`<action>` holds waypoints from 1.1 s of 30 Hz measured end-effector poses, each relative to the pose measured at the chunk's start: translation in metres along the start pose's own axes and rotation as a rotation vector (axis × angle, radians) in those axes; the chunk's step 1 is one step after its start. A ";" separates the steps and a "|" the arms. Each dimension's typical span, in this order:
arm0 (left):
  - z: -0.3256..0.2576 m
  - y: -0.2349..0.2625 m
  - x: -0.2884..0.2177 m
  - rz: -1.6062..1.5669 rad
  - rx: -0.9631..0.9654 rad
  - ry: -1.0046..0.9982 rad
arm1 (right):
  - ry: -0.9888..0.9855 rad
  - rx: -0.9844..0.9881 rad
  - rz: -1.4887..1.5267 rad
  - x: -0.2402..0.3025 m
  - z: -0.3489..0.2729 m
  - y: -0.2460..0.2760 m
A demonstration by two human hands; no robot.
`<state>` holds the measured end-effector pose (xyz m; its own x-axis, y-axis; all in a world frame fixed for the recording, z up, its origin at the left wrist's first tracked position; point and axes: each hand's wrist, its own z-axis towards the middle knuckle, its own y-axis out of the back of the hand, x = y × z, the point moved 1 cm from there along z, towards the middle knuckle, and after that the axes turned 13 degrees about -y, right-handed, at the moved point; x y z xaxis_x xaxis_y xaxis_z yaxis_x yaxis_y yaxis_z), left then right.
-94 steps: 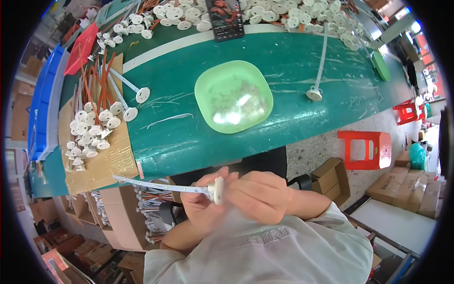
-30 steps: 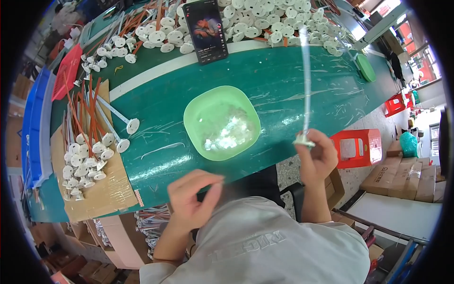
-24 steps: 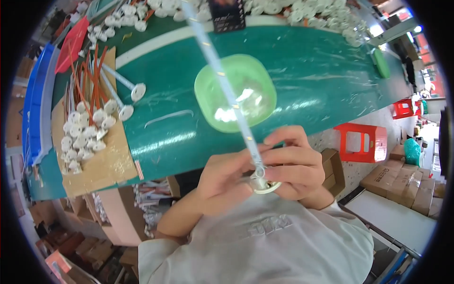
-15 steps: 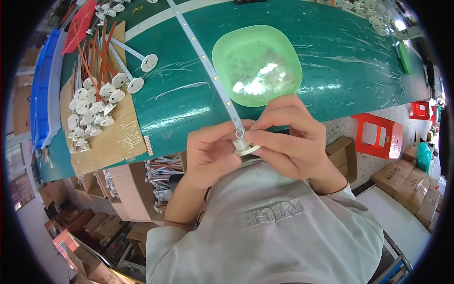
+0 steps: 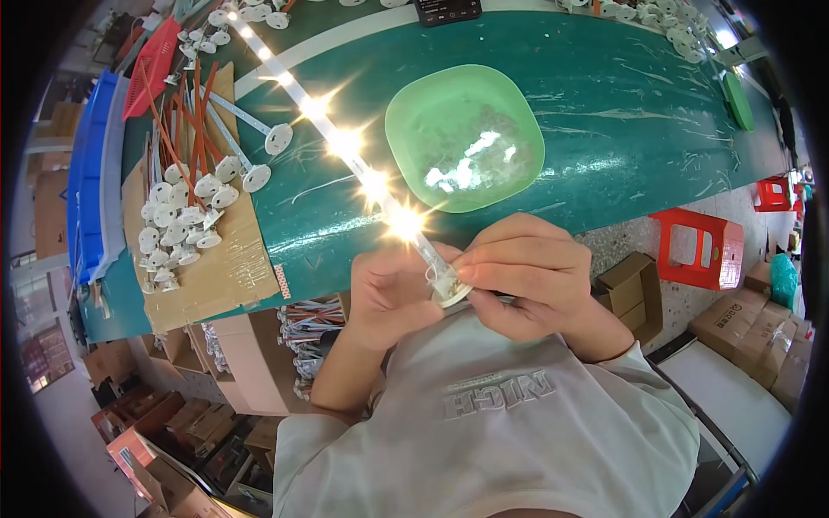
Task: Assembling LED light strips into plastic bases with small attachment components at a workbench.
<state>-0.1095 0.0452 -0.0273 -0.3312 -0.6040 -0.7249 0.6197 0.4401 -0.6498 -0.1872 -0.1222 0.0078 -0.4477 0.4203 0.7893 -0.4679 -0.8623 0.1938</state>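
Observation:
Between my two hands, close to my chest, is an LED light strip (image 5: 330, 131) with a round white base (image 5: 453, 296) at its near end. Its LEDs glow brightly along the narrow bar, which slants away to the upper left over the table. My left hand (image 5: 390, 293) is closed round the base end from the left. From the right, the thumb and fingers of my right hand (image 5: 528, 274) pinch at the base. A small loop of wire (image 5: 430, 274) shows where the bar meets the base. My right fingertips partly hide the base.
A green bowl (image 5: 449, 97) holding small clear pieces stands on the green table (image 5: 622, 155). At left, several similar strips with white bases (image 5: 177, 229) lie on cardboard (image 5: 216, 285), near blue trays (image 5: 91, 181). A phone (image 5: 447, 10) lies at the far edge; a red stool (image 5: 701, 250) stands right.
The LEDs, dark before, are now lit. The strip's far end has swung left, and my right fingers have shifted down onto the base. The whole view has moved slightly.

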 end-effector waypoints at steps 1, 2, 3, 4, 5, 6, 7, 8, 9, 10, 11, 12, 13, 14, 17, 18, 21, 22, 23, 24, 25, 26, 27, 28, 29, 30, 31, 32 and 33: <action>0.000 0.001 0.000 -0.053 0.041 -0.018 | 0.006 0.000 0.002 -0.001 0.001 0.002; 0.001 0.001 0.001 -0.106 0.082 -0.036 | 0.022 0.053 0.032 -0.002 0.002 0.004; 0.000 0.005 0.003 -0.102 0.086 -0.038 | 0.038 0.105 0.061 -0.003 0.003 0.006; -0.001 0.009 0.005 -0.122 0.104 -0.029 | 0.044 0.103 0.063 -0.004 0.003 0.007; 0.000 0.011 0.005 -0.141 0.122 -0.019 | 0.047 0.089 0.015 -0.005 0.003 0.007; 0.002 0.005 0.004 -0.146 0.089 -0.019 | 0.046 0.077 -0.031 -0.004 0.001 0.007; 0.002 0.007 0.002 -0.134 0.086 0.008 | 0.049 0.077 -0.028 -0.002 0.002 0.005; 0.004 0.008 0.001 -0.153 0.088 0.013 | 0.051 0.052 -0.066 0.001 0.004 0.002; 0.005 0.008 0.000 -0.178 0.098 0.020 | 0.053 0.024 -0.113 0.004 0.005 0.001; 0.006 0.007 -0.001 -0.180 0.105 0.018 | 0.058 0.022 -0.118 0.005 0.007 0.001; 0.006 0.008 -0.003 -0.156 0.060 0.013 | 0.037 0.037 -0.145 0.005 0.010 0.002; 0.008 0.010 -0.004 -0.127 0.014 0.002 | 0.022 0.053 -0.167 0.002 0.015 0.002; 0.010 0.011 -0.004 -0.126 0.021 -0.008 | 0.034 0.054 -0.169 0.002 0.025 0.005; 0.011 0.014 -0.004 -0.044 -0.006 -0.066 | -0.080 0.179 -0.217 0.003 0.037 0.012; 0.013 0.032 -0.002 0.098 -0.043 -0.193 | -0.249 0.357 -0.377 -0.014 0.061 0.028; 0.012 0.036 -0.004 0.126 -0.054 -0.192 | -0.240 0.422 -0.528 -0.018 0.066 0.031; 0.012 0.042 -0.005 0.127 -0.070 -0.203 | -0.267 0.608 -0.735 -0.034 0.082 0.040; 0.013 0.042 -0.004 0.132 -0.029 -0.209 | -0.260 0.683 -0.761 -0.039 0.086 0.042; 0.013 0.043 -0.003 0.137 0.012 -0.213 | -0.255 0.757 -0.787 -0.041 0.088 0.042; 0.015 0.044 -0.004 0.136 0.006 -0.220 | -0.250 0.764 -0.788 -0.042 0.091 0.042; 0.016 0.045 -0.004 0.117 0.014 -0.205 | -0.277 0.764 -0.754 -0.044 0.093 0.042; 0.017 0.045 -0.004 0.098 0.022 -0.189 | -0.306 0.762 -0.721 -0.045 0.094 0.043; 0.017 0.047 -0.003 0.101 0.018 -0.192 | -0.302 0.766 -0.718 -0.047 0.094 0.042; 0.017 0.049 -0.003 0.101 0.034 -0.196 | -0.287 0.686 -0.657 -0.048 0.093 0.043; 0.017 0.050 -0.002 0.101 0.051 -0.199 | -0.273 0.607 -0.595 -0.049 0.093 0.043; 0.018 0.049 -0.003 0.101 0.050 -0.196 | -0.276 0.607 -0.594 -0.048 0.091 0.041; 0.019 0.045 -0.003 0.113 0.020 -0.170 | -0.294 0.545 -0.581 -0.045 0.089 0.040; 0.019 0.043 -0.003 0.125 -0.011 -0.145 | -0.311 0.484 -0.568 -0.045 0.088 0.038; 0.019 0.043 -0.003 0.122 -0.011 -0.143 | -0.315 0.485 -0.569 -0.045 0.087 0.038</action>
<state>-0.0681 0.0532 -0.0491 -0.1489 -0.6333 -0.7595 0.6408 0.5231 -0.5618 -0.1186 -0.1980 0.0302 0.0287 0.7946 0.6064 -0.1450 -0.5969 0.7891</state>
